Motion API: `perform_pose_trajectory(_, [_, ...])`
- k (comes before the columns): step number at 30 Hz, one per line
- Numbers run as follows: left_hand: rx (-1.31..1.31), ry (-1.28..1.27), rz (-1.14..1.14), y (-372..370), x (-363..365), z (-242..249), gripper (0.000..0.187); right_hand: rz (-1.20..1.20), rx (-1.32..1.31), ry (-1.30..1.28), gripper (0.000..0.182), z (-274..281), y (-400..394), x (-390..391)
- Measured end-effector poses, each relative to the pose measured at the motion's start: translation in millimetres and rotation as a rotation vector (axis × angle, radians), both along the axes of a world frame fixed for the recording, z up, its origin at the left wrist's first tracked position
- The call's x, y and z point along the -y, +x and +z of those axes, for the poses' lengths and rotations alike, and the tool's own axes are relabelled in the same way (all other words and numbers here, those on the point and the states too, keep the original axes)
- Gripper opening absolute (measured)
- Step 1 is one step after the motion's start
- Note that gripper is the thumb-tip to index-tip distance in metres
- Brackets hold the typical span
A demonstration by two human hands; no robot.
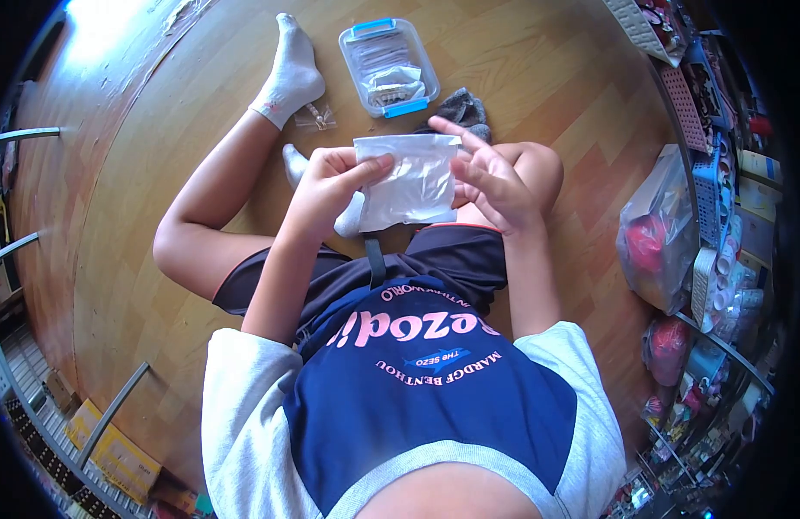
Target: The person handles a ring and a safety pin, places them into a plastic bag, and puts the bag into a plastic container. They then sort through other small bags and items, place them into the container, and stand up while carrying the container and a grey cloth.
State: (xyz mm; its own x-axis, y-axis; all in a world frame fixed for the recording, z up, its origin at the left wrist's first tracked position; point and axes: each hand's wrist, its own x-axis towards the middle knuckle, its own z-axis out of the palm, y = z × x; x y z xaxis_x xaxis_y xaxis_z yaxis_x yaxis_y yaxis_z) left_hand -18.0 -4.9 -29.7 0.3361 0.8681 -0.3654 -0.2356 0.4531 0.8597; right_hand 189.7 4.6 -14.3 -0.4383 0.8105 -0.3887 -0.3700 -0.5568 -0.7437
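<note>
1. Above the lap of a person seated on the wooden floor (521, 60), a translucent plastic pouch (410, 180) is held up between both hands.
2. Left hand (326, 189): fingers closed on the pouch's left edge, thumb across its front near the top corner.
3. Right hand (491, 177): it holds the pouch's right edge; thumb and lower fingers appear to pinch it, though the contact is partly hidden. The index finger sticks out straight, free of the pouch.
4. The pouch is roughly upright and slightly tilted; contents not legible.
5. On the floor beyond the hands lies a clear plastic box (389, 67) with blue latches, holding more packets.
6. A small clear packet (316, 117) lies just beside the white-socked foot (289, 73), left of the box.
7. A grey sock (463, 109) lies near the box, behind the pouch.
8. A plastic bag (658, 232) with red contents rests against the shelving on the right, well apart from the hands.
</note>
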Motion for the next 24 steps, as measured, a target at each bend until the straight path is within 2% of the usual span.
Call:
perform_pose_trajectory(2, [-0.022,0.041,-0.032,3,-1,0,0.021,-0.022,0.065,0.023,0.061,-4,-5,1])
perform_pose_trajectory(4, [-0.068,0.038,-0.065,4,-3,-2,0.021,0.092,0.279,0.138,0.047,-9,-7,1])
perform_pose_trajectory(5, [-0.034,0.016,-0.064,3,-3,-3,0.021,0.059,0.254,0.12,0.033,-9,-6,1])
perform_pose_trajectory(9, [0.04,-0.056,-0.073,-2,-1,-4,0.02,0.033,0.077,0.0,0.022,-11,-1,0])
perform_pose_trajectory(19, [0.185,-0.234,-0.163,-14,3,-17,0.023,0.203,-0.122,-0.137,0.019,-33,17,3])
perform_pose_trajectory(22, [0.214,-0.283,-0.136,-13,2,-21,0.019,0.217,-0.157,-0.195,0.028,-37,18,2])
perform_pose_trajectory(24, [0.068,-0.224,-0.051,-15,0,-31,0.02,0.127,-0.142,-0.15,0.04,-35,17,2])
